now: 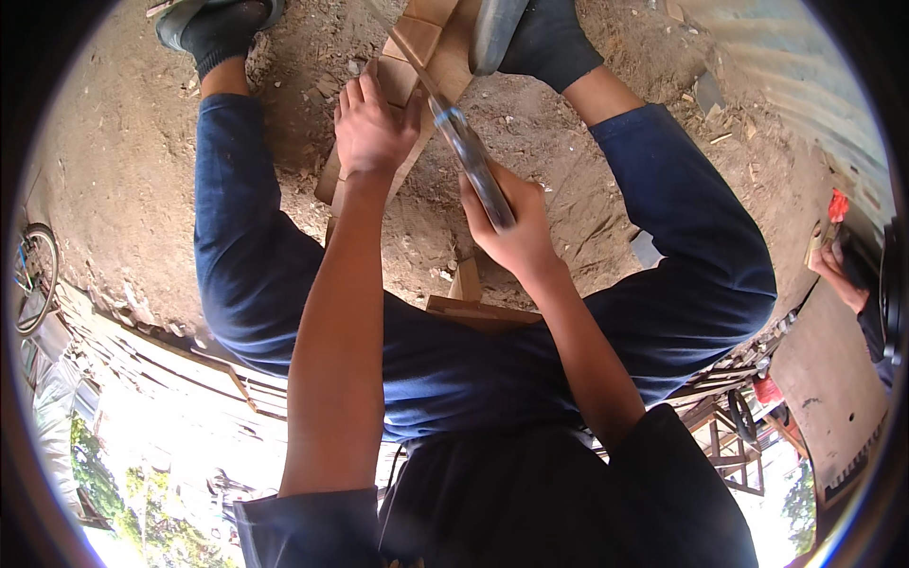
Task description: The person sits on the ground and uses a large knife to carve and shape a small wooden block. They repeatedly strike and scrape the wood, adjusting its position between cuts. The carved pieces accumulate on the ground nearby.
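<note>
My right hand (516,213) is wrapped round the dark handle of a long, thin-bladed tool (471,156), with bluish tape near the blade. Its narrow blade slants up and left across a piece of wood (402,80); whether it is a saw or a knife I cannot tell. Against that wood my left hand (372,128) presses down, thumb on the near right side and fingers over the left edge, close to the blade. Underneath, a longer board (454,62) runs diagonally over the dirt. My left foot (222,28) and right foot (549,43) stand on either side.
Between my thighs is a low wooden seat (483,310). Stones and wood chips lie on the dirt ground (275,142). Corrugated sheeting (805,76) rises at the right. Another person's hand (831,265) shows at the far right, and a bicycle wheel (38,279) at the far left.
</note>
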Demonstrator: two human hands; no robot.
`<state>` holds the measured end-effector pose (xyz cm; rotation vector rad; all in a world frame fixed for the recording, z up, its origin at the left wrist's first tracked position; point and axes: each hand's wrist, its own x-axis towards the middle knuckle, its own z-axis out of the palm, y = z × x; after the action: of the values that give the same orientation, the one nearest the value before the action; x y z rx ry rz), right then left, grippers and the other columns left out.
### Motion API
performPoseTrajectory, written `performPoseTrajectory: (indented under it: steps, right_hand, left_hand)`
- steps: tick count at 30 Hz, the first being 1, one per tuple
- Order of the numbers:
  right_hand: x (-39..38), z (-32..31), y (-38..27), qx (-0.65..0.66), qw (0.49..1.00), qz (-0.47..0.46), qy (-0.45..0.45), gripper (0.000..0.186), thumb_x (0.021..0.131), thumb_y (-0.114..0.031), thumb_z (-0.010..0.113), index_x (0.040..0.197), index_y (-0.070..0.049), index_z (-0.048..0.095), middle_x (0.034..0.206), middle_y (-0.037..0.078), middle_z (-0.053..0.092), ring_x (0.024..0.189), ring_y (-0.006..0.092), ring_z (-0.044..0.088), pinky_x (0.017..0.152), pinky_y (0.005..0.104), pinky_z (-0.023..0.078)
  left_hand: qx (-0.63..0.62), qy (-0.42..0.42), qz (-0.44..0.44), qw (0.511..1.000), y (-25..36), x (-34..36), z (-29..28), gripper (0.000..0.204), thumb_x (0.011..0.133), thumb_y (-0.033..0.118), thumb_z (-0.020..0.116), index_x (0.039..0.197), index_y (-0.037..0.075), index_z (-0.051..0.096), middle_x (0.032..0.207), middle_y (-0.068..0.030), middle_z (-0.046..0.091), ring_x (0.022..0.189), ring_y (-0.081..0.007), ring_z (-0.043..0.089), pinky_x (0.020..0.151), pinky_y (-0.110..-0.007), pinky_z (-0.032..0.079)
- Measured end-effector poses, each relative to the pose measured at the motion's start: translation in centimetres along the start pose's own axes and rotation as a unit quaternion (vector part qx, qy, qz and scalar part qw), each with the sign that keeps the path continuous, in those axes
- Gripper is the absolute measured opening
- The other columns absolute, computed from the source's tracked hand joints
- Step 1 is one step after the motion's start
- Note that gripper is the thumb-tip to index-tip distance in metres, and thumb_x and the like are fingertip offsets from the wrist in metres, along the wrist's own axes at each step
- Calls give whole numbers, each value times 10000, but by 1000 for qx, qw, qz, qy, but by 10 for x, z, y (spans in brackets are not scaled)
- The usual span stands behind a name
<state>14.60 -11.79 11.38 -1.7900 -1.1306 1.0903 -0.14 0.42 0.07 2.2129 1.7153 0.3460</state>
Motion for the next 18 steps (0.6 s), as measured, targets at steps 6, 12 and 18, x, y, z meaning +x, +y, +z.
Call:
performPoseTrajectory:
  steps: [6,12,18]
  right_hand:
    - [35,9,-1,-69,995,-68,9,66,916,-73,695,943,-14,686,634,68,640,523,108,589,521,298,463]
    - [4,-2,6,1,1000,-25,15,92,938,-98,699,893,-22,674,601,47,578,516,83,538,519,302,437]
    - [31,5,-10,-5,1000,-16,0,185,968,-113,680,820,-18,625,598,-3,508,534,43,452,497,281,351]
  left_hand:
    - [-6,12,10,1000,-4,1,9,716,842,409,747,1385,34,472,1173,-222,618,1113,-417,606,969,-512,502]
    - [4,18,9,1000,-3,0,5,735,848,467,725,1365,6,480,1140,-216,612,1099,-393,610,950,-496,515]
    - [22,23,11,999,0,1,5,731,851,483,718,1360,11,490,1130,-187,628,1070,-373,628,917,-480,535]
